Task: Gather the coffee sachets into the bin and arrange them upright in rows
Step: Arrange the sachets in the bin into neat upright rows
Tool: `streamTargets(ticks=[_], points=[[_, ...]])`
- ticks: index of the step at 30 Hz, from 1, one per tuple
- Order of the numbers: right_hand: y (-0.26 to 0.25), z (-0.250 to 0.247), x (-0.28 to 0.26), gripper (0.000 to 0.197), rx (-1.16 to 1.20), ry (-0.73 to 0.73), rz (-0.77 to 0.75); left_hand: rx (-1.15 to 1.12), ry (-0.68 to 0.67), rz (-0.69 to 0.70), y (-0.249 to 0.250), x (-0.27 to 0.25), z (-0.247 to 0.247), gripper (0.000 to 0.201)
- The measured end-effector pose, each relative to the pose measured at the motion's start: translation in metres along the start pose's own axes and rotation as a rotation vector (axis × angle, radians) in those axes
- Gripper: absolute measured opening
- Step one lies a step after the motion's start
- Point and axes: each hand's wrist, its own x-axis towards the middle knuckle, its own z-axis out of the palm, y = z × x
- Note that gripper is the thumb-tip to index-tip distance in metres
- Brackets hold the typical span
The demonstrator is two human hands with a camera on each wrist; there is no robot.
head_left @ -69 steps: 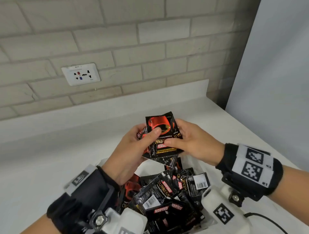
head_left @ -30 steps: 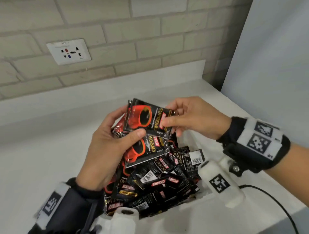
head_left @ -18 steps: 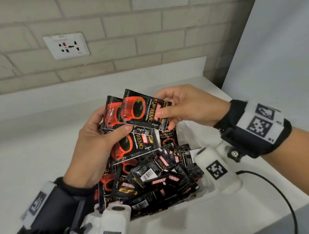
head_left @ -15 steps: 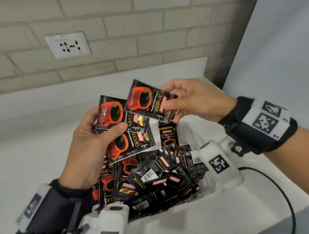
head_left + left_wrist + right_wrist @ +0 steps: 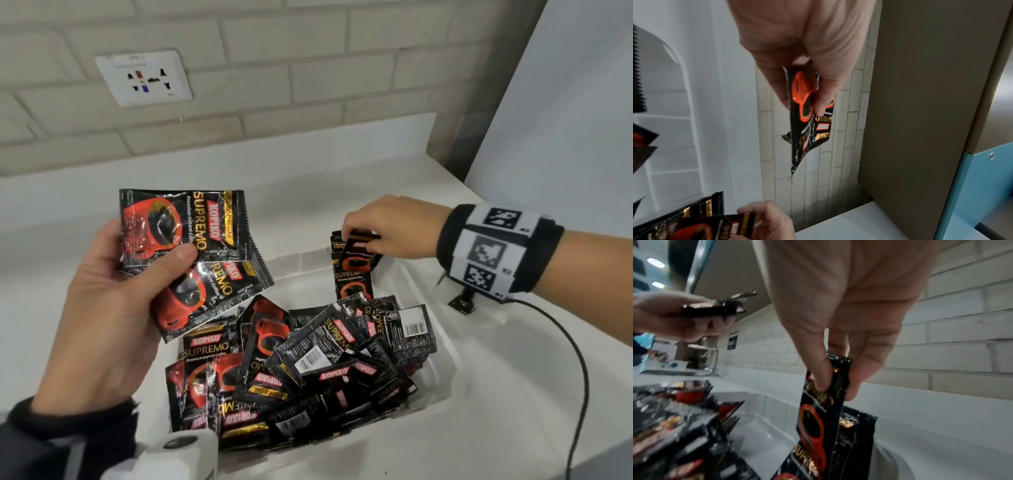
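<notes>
Since the earlier frames the right hand (image 5: 394, 229) has carried one sachet (image 5: 356, 260) away from the fan held by the left hand (image 5: 113, 301) and down to the far right corner of the bin (image 5: 442, 346). Thumb and fingers (image 5: 820, 369) pinch the top edge of that sachet, which stands upright, touching other upright sachets (image 5: 857, 431) set against the far wall. The left hand, raised above the near left of the bin, grips a small fan of sachets (image 5: 191, 246); the thumb presses on the front one and the fingers curl behind. A loose heap of sachets (image 5: 308, 370) fills the near and middle part of the bin, lying flat or tilted, some face up, some showing barcodes. The bin rests on a white counter (image 5: 513, 411). A brick wall (image 5: 308, 68) with a socket plate (image 5: 144, 78) stands at the far side. A black cable (image 5: 579, 359) runs over the counter at right.
</notes>
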Motion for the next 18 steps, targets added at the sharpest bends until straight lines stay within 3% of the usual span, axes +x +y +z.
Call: streamTargets(ticks=[10,18], points=[[-0.011,0.031,0.023,0.014,-0.215,-0.233,-0.076,-0.018,0.005,-0.036,-0.006,0.002,-0.007,0.038],[-0.009,0.034,0.028,0.02,-0.493,-0.173,-0.101,-0.008,0.015,-0.044,-0.008,0.004,-0.007,0.037]])
